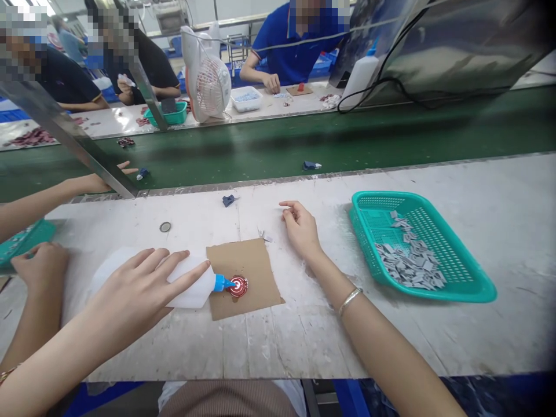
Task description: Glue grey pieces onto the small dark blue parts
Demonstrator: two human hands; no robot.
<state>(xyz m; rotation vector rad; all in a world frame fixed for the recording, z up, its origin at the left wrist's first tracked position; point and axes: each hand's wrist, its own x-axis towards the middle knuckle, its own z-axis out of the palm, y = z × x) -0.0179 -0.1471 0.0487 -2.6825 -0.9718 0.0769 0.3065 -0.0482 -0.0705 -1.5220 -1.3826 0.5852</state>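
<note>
My left hand lies over a white bottle on its side, fingers spread along it. The bottle's blue nozzle points right, its tip at a small red round cap on a piece of brown cardboard. My right hand is above the table to the right of the cardboard, index finger extended and thumb near the fingers; whether it holds anything small is not visible. Close to it are a small grey-white piece and a dark blue piece.
A green basket of small grey pieces stands at the right. Behind the white table runs a green belt carrying small dark pieces. Another person's arms reach in at the left beside a metal post. People sit opposite, near a fan.
</note>
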